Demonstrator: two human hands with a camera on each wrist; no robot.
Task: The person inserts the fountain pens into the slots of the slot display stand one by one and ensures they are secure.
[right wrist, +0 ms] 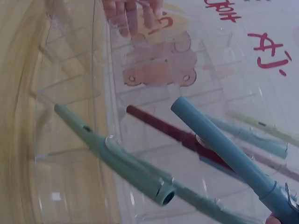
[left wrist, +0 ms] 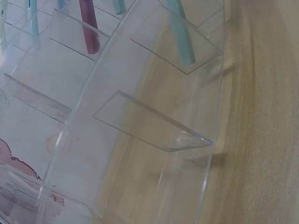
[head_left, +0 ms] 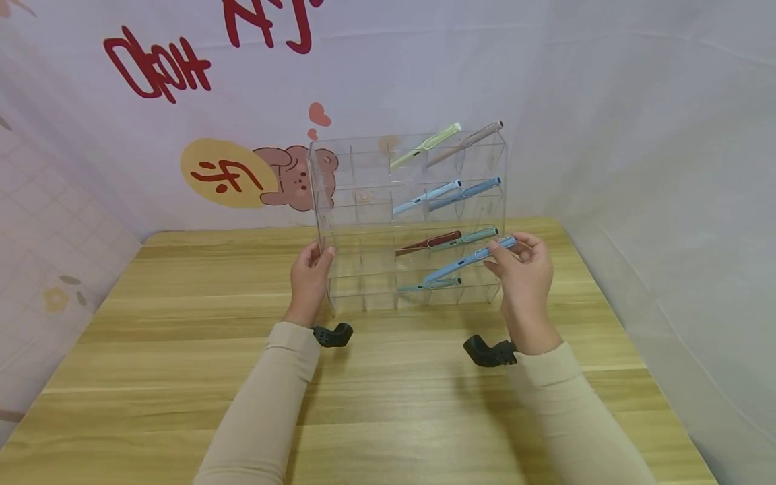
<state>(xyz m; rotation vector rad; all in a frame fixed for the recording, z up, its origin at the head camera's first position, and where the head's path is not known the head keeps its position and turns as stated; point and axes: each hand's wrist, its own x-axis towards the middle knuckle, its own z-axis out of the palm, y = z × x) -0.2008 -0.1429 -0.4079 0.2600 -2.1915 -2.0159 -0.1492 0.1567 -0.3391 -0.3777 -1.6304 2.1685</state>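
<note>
A clear plastic pen rack [head_left: 377, 274] stands upright on the table, tiered and split by small dividers. At its left side my left hand [head_left: 310, 279] grips the edge, thumb in front. My right hand [head_left: 526, 276] pinches a blue pen [head_left: 461, 264] by its cap end, at the rack's lower right. This pen slants over the bottom tier, its barrel pointing down-left; whether it touches the rack I cannot tell. A teal pen [head_left: 445, 283] lies in the bottom tier. Just above are a dark red pen [head_left: 430, 243] and a grey-green pen [right wrist: 210, 208].
Higher tiers hold a light blue pen [head_left: 427, 197], a mid-blue pen [head_left: 465, 193], a pale green pen [head_left: 427, 145] and a taupe pen [head_left: 467, 143]. Behind the wooden table [head_left: 400, 417] hangs a white printed cloth [head_left: 424, 60]; more cloth hangs at the right.
</note>
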